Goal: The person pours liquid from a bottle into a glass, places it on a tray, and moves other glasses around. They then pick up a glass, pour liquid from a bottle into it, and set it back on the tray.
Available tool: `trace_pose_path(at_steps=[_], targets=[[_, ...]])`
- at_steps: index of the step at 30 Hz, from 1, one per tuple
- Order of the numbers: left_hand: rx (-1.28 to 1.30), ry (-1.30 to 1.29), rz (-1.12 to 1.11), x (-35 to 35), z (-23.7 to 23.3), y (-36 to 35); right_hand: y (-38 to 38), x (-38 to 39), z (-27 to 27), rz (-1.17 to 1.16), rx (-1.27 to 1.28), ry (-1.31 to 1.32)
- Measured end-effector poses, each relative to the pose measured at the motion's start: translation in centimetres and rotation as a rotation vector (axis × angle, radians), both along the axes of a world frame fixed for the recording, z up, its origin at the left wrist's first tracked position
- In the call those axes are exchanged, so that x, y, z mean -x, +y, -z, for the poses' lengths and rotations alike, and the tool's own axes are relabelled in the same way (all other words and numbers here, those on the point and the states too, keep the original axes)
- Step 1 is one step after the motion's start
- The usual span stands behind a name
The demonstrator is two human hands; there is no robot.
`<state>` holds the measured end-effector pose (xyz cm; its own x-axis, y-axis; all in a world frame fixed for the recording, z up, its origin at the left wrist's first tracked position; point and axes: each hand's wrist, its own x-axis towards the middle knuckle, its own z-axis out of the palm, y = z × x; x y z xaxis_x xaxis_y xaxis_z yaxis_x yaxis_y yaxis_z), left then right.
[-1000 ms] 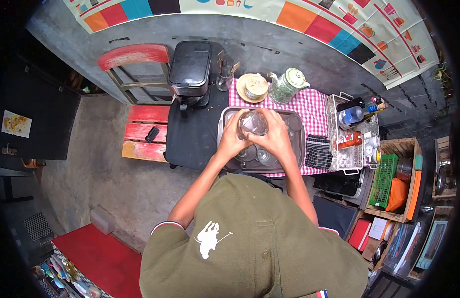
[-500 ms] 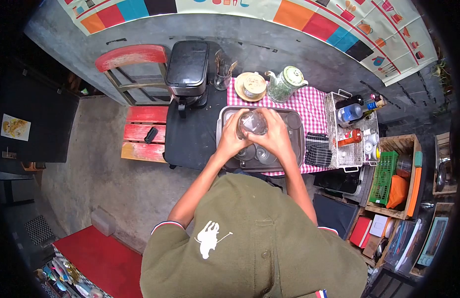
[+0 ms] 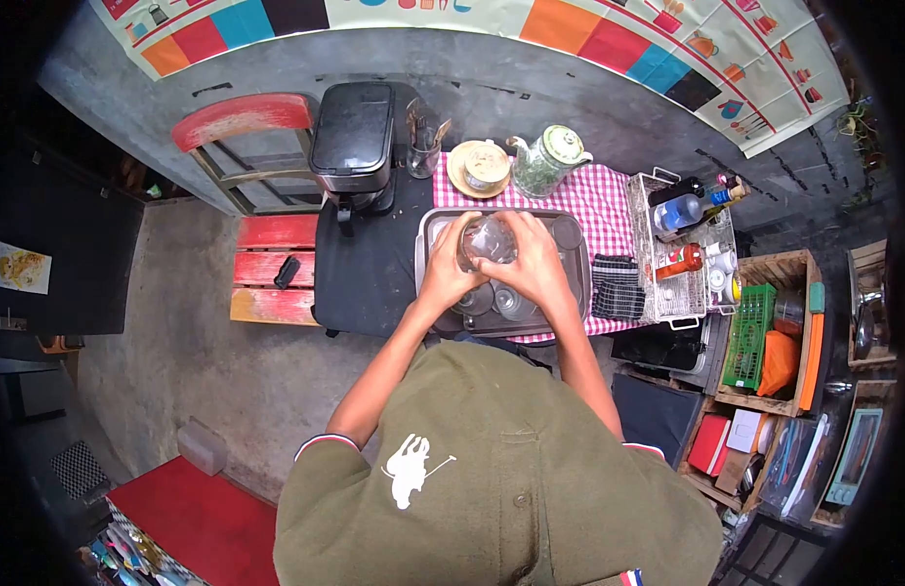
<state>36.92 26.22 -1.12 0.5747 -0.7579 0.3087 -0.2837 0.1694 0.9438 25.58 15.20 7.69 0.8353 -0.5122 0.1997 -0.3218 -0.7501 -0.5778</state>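
Observation:
A clear drinking glass [image 3: 491,241] is held between my two hands, over the brown tray [image 3: 425,256]. My left hand [image 3: 450,266] wraps its left side, and my right hand [image 3: 536,262] wraps its right side. Just below my hands, another clear glass [image 3: 512,303] stands on the tray, with one more glass [image 3: 475,299] beside it, partly covered by my left hand. Near the tray's right back corner stands a further glass [image 3: 567,232]. Whether the held glass touches the tray is hidden.
Behind the tray are a cup on a saucer [image 3: 485,166] and a green-patterned teapot [image 3: 552,161]. A black coffee machine [image 3: 353,142] stands left. Dark striped cloth [image 3: 617,287] and a wire basket of bottles [image 3: 689,249] are at right. A red chair [image 3: 272,264] stands left of the table.
The view has shifted slightly, so the table and surroundings sit a little further left. My hands keep their hold on the glass, with hardly any change in pose.

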Motion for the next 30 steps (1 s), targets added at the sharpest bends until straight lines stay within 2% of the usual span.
trace_pose_path(at_steps=[12,18,30], targets=[[-0.045,-0.059,-0.011,-0.34,0.02,0.15,0.37,-0.33,-0.45,0.006,-0.057,-0.020],[-0.029,-0.050,0.010,-0.41,0.46,0.02,0.33,-0.24,-0.92,-0.002,-0.026,0.051],[-0.013,-0.038,0.008,-0.27,0.47,-0.14,0.10,-0.08,-0.81,-0.021,0.006,0.015]])
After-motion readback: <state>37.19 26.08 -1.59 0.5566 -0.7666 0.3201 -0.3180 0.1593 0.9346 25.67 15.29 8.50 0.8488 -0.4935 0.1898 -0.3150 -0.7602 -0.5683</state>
